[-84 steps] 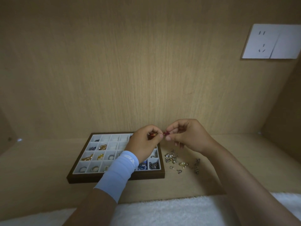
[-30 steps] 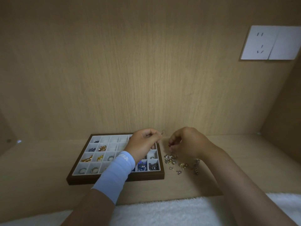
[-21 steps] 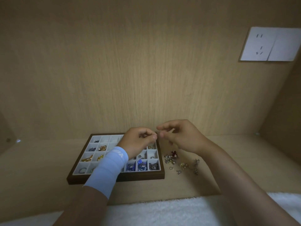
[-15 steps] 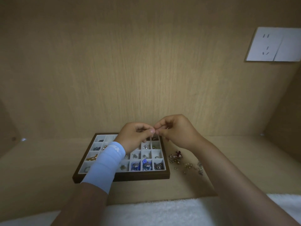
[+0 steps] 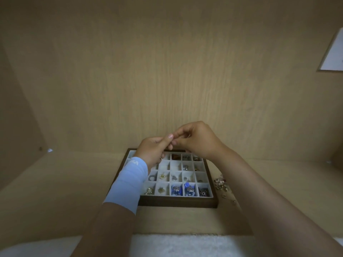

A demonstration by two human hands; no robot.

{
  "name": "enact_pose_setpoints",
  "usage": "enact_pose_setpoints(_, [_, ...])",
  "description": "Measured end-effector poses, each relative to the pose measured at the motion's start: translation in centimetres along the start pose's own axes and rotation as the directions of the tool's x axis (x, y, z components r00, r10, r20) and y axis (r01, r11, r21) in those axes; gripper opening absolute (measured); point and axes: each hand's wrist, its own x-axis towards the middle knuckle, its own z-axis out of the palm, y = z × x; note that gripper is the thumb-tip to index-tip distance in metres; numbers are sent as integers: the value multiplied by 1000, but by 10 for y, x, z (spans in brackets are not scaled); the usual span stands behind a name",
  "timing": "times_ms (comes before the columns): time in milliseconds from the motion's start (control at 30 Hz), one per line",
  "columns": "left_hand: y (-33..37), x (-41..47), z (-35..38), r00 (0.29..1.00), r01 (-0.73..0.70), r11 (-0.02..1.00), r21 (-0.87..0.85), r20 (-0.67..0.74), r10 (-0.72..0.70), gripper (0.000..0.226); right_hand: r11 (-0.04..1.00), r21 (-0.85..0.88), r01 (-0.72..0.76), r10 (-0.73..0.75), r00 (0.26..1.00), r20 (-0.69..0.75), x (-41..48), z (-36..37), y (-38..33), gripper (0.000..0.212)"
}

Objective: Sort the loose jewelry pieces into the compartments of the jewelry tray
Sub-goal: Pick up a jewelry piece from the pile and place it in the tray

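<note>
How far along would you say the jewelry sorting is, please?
Well underway. Many tray compartments already hold pieces, including two blue ones in the near row. The left hand and right hand meet fingertip to fingertip above the tray; any piece between them is too small to see. A loose pile remains right of the tray.

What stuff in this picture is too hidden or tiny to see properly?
- Head view: whatever the left hand and right hand pinch between touching fingertips is too small to see.
- Jewelry tray: the left compartments are hidden by the sleeve.
- Loose jewelry pieces: partly hidden behind the right forearm, too small to tell apart.
- White wall plate: cut off by the right edge.
</note>
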Motion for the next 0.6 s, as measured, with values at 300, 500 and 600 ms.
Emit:
enact_pose_setpoints(300, [-11, 11, 1, 990, -97, 983, 157, 115, 80, 27, 987, -162, -20, 14, 999, -42, -1, 13, 27, 5])
enact_pose_setpoints(500, [-25, 13, 9, 978, -192, 884, 427, 14, 206, 12, 938, -338, -82, 87, 996, -1, 0, 17, 40, 5])
enact_pose_setpoints(600, [-29, 14, 13, 962, -246, 807, 537, 36, 269, 12, 916, -392, -90, 105, 994, 17, 1, 17, 42, 7])
